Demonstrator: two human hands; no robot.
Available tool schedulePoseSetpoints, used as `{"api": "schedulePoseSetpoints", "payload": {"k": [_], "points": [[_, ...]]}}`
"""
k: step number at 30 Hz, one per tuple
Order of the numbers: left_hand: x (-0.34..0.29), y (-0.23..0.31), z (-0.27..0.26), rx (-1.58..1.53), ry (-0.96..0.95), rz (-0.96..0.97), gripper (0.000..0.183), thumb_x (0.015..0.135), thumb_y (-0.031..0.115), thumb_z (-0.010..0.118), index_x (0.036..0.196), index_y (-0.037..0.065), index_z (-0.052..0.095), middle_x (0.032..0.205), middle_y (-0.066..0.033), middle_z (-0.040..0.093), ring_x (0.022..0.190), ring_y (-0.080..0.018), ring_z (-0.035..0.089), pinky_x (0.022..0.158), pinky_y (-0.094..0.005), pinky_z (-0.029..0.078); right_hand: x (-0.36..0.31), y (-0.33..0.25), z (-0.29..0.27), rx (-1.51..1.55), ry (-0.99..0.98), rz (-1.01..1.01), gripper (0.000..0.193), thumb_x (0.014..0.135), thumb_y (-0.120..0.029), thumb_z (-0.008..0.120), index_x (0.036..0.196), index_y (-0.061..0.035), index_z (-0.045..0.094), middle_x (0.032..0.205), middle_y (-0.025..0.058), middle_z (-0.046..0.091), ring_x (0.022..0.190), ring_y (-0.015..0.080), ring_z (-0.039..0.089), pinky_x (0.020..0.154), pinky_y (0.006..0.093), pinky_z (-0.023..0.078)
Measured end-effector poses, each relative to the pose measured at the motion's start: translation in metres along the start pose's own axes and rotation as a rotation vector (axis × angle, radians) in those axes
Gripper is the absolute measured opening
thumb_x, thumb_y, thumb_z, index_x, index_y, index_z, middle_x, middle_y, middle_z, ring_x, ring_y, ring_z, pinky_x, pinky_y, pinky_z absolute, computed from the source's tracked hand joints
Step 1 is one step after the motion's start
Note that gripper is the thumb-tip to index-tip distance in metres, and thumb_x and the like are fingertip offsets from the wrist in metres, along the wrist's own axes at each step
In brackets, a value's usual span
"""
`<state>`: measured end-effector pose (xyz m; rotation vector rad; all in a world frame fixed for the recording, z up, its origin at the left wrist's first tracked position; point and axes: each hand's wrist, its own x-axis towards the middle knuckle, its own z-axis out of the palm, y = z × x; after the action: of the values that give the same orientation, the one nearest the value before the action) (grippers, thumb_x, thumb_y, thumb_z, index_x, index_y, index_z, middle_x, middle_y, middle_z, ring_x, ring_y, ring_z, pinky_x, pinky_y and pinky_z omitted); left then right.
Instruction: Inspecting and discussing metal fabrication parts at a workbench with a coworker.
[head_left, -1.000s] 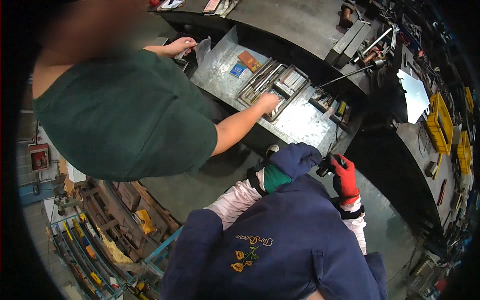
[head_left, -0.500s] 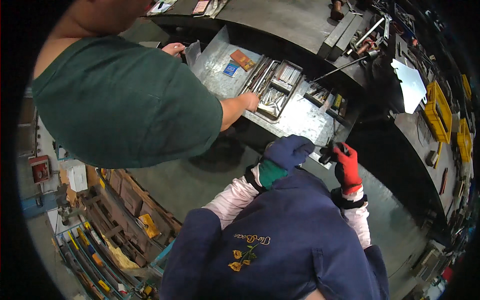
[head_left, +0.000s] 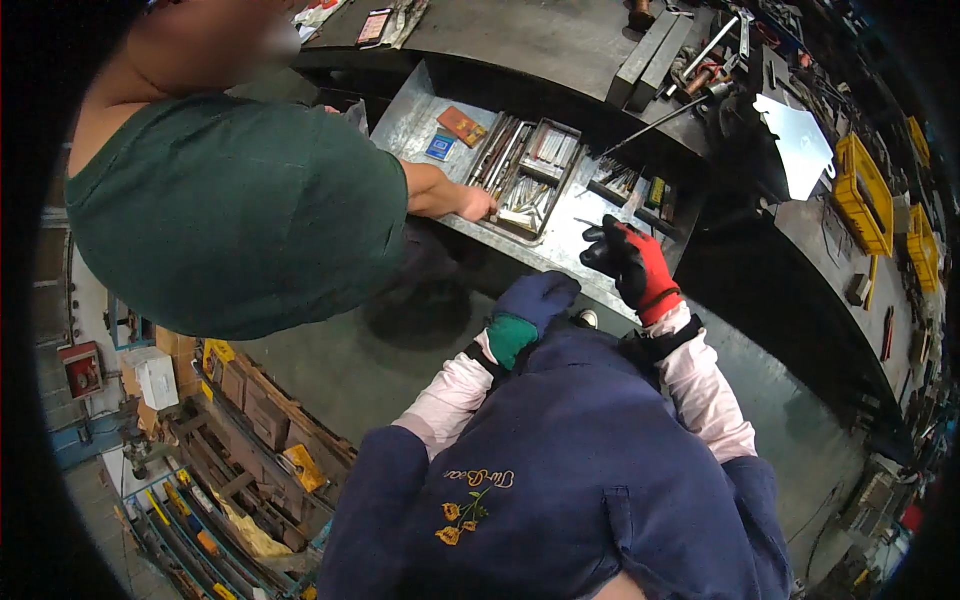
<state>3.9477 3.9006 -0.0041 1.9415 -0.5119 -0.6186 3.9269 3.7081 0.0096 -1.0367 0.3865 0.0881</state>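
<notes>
My right hand, in a red and black glove, hovers over the front right corner of an open metal drawer, fingers apart, with nothing visible in it. My left hand, in a blue glove with a green cuff, hangs just below the drawer's front edge with its fingers curled under. A person in a green shirt leans in from the left, and that person's hand rests at the drawer's front edge beside a tray of metal tools.
Above the drawer, the dark workbench top carries metal bars, a long rod and a white sheet. Yellow bins line the bench at right. Racks of parts stand on the floor at lower left.
My right hand has risen from below the drawer to its front right corner. The other person's hand drew back from the tool tray to the drawer's front edge.
</notes>
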Motion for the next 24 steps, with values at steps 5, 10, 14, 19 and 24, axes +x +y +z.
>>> {"api": "schedulePoseSetpoints", "payload": {"k": [5,10,14,19,24], "points": [[-0.003,-0.009,-0.002,-0.015,-0.055,-0.058,0.030,0.085,0.031,0.056,0.103,0.010,0.065,0.097,-0.0147,0.063,0.090,-0.0319,0.060,0.078,-0.0372,0.046,0.006,0.001,0.007,0.003,0.004,0.126,0.042,0.092,-0.036,0.051,0.098,0.0048,0.059,0.080,0.0095,0.060,0.074,0.0176,0.061,0.075,0.0347,0.054],[-0.004,-0.006,-0.006,0.004,-0.093,-0.135,0.029,0.086,0.029,0.055,0.104,0.009,0.065,0.100,-0.0149,0.063,0.092,-0.0313,0.060,0.080,-0.0363,0.046,0.008,0.004,0.021,0.026,0.003,0.054,0.045,0.093,-0.039,0.050,0.095,0.0051,0.059,0.074,0.0084,0.057,0.068,0.0163,0.059,0.074,0.0343,0.054],[-0.008,-0.027,0.002,0.078,-0.028,-0.067,0.029,0.086,0.030,0.055,0.104,0.009,0.065,0.099,-0.0142,0.063,0.092,-0.0315,0.060,0.080,-0.0362,0.046,0.013,0.008,0.020,-0.068,-0.026,0.057,0.046,0.093,-0.040,0.048,0.096,0.0045,0.057,0.077,0.0093,0.057,0.066,0.0155,0.057,0.073,0.0343,0.054],[-0.008,-0.014,-0.004,0.029,-0.061,-0.098,0.030,0.086,0.031,0.055,0.104,0.010,0.065,0.102,-0.0135,0.063,0.095,-0.0317,0.058,0.082,-0.0375,0.045,0.014,0.011,0.023,-0.079,-0.026,0.002,0.046,0.093,-0.041,0.047,0.097,0.0040,0.057,0.076,0.0090,0.057,0.065,0.0152,0.056,0.070,0.0335,0.053],[-0.012,-0.019,-0.002,0.149,-0.003,-0.042,0.032,0.086,0.033,0.055,0.105,0.010,0.064,0.101,-0.0135,0.063,0.095,-0.0321,0.058,0.082,-0.0381,0.045,0.014,0.011,0.027,-0.001,0.012,0.009,0.047,0.093,-0.042,0.047,0.094,0.0044,0.058,0.072,0.0082,0.056,0.064,0.0157,0.056,0.070,0.0330,0.052]]}}
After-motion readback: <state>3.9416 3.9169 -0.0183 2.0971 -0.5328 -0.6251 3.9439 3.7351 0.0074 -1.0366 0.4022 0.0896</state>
